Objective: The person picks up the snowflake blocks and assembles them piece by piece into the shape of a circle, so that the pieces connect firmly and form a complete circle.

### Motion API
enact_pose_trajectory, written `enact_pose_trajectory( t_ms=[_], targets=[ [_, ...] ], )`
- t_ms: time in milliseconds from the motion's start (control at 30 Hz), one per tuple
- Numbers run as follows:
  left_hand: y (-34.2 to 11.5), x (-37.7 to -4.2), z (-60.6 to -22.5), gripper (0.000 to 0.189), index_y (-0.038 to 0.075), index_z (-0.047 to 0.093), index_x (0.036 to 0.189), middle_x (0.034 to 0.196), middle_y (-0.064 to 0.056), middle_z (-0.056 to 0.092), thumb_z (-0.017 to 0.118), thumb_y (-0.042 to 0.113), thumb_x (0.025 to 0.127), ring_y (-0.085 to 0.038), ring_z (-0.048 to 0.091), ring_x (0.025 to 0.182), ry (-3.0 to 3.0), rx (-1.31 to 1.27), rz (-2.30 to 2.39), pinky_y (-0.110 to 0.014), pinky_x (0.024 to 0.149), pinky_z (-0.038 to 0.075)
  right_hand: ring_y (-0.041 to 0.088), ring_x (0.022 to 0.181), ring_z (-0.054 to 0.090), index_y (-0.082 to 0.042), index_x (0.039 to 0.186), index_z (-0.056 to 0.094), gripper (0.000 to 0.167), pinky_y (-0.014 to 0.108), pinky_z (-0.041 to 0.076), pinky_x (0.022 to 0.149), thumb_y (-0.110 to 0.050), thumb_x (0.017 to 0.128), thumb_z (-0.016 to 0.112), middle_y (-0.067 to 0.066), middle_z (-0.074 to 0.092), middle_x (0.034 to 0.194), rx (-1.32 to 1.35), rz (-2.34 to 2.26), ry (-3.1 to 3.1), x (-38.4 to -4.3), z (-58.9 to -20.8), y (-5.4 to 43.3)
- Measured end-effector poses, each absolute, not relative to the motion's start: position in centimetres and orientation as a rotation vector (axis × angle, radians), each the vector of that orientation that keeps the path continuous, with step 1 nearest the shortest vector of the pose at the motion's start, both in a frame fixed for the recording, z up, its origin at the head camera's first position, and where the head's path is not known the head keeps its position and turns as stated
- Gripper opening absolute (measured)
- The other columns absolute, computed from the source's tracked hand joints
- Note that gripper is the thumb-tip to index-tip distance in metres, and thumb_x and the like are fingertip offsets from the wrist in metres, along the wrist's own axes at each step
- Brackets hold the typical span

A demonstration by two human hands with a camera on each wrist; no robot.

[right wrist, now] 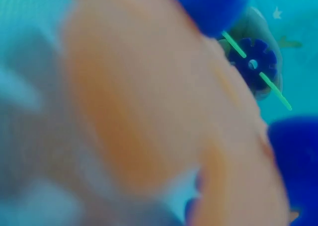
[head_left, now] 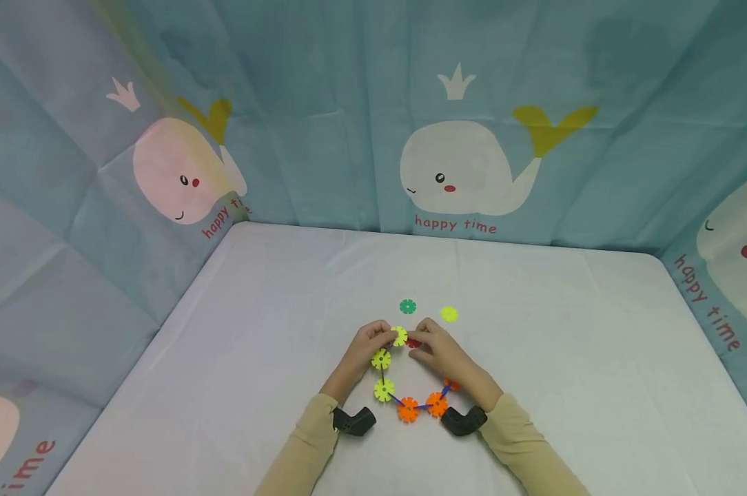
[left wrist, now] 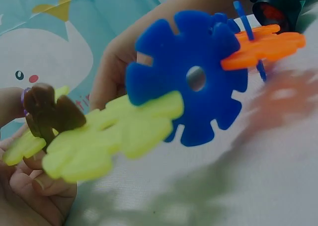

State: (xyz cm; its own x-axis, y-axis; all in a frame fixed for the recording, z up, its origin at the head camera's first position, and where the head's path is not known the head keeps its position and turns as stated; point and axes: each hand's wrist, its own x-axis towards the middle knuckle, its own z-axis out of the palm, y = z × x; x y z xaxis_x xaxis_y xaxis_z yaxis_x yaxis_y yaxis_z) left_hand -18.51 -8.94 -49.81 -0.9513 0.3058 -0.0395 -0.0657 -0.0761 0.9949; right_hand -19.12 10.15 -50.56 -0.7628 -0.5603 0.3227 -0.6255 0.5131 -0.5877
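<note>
My left hand [head_left: 367, 344] pinches a yellow-green notched disc [head_left: 399, 336] at the far end of a chain of interlocking plastic discs. My right hand [head_left: 438, 351] holds a red disc [head_left: 413, 342], mostly covered by its fingers, right beside that yellow-green one. The chain curves toward me through more yellow-green discs [head_left: 384, 390], then orange discs [head_left: 408, 410], ending under the right wrist. Blue discs [left wrist: 198, 79] stand edge-on between them, and a dark brown disc [left wrist: 52, 114] shows in the left wrist view. Blurred fingers [right wrist: 164, 97] fill much of the right wrist view.
Beyond my hands, a loose green disc [head_left: 407, 306] and a loose yellow-green disc [head_left: 449, 314] lie on the white-covered table [head_left: 256, 331]. Black wrist devices [head_left: 355, 421] sit at both cuffs. A blue whale-print curtain [head_left: 324, 158] surrounds the table's back and sides.
</note>
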Motion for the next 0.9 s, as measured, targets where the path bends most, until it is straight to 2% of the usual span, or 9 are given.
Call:
enact_pose_trajectory(
  t_ms=[200,300,400,567,700,900],
  targets=[
    [-8.8,-18.8,-50.6,0.017,0.005,0.051,0.076,0.067,-0.001,0.049,0.056,0.016,0.088,-0.010,0.041,0.060,1.969,0.272,2.094,-0.021,0.055,0.036,0.014,0.074,0.046,-0.004,0.095,0.064,0.019,0.025,0.042,0.066,-0.004,0.076,0.070,0.003,0.047,0.091,0.960,1.160,-2.652,-19.1,-50.3,10.4],
    [-8.8,-18.9,-50.7,0.017,0.005,0.051,0.076,0.066,-0.001,0.049,0.056,0.016,0.088,-0.010,0.041,0.059,1.985,0.274,2.063,-0.021,0.055,0.036,0.013,0.068,0.043,-0.005,0.096,0.062,0.025,0.025,0.039,0.060,-0.005,0.073,0.072,0.000,0.048,0.083,0.850,1.236,-2.693,-19.2,-50.0,10.7],
    [-8.8,-18.8,-50.4,0.016,0.003,0.053,0.077,0.067,-0.002,0.049,0.056,0.014,0.089,-0.010,0.042,0.059,1.998,0.266,2.030,-0.022,0.056,0.036,0.013,0.062,0.041,-0.006,0.093,0.063,0.023,0.025,0.036,0.055,-0.006,0.072,0.074,-0.003,0.049,0.073,0.727,1.347,-2.685,-19.2,-49.9,11.1],
    [-8.8,-18.1,-48.6,0.016,-0.001,0.055,0.080,0.071,-0.003,0.050,0.052,0.011,0.090,-0.011,0.043,0.064,2.057,0.266,1.989,-0.022,0.059,0.037,0.012,0.071,0.055,-0.008,0.088,0.068,0.009,0.024,0.045,0.064,-0.006,0.079,0.068,-0.003,0.062,0.081,0.652,1.620,-2.532,-19.5,-50.0,11.6],
    [-8.6,-17.7,-47.7,0.016,-0.001,0.055,0.081,0.073,-0.003,0.051,0.050,0.011,0.091,-0.010,0.043,0.065,2.099,0.249,1.951,-0.023,0.061,0.037,0.017,0.077,0.060,-0.002,0.093,0.066,0.012,0.026,0.048,0.069,-0.001,0.081,0.064,0.004,0.064,0.087,0.647,1.781,-2.427,-19.3,-49.7,11.6],
    [-8.6,-17.7,-47.5,0.020,-0.005,0.053,0.078,0.068,-0.003,0.050,0.051,0.010,0.090,-0.009,0.042,0.060,2.133,0.265,1.903,-0.021,0.057,0.037,0.024,0.073,0.062,0.004,0.085,0.063,0.006,0.027,0.049,0.066,0.006,0.079,0.062,0.015,0.063,0.083,0.728,1.818,-2.349,-18.4,-47.9,11.1]
  ],
)
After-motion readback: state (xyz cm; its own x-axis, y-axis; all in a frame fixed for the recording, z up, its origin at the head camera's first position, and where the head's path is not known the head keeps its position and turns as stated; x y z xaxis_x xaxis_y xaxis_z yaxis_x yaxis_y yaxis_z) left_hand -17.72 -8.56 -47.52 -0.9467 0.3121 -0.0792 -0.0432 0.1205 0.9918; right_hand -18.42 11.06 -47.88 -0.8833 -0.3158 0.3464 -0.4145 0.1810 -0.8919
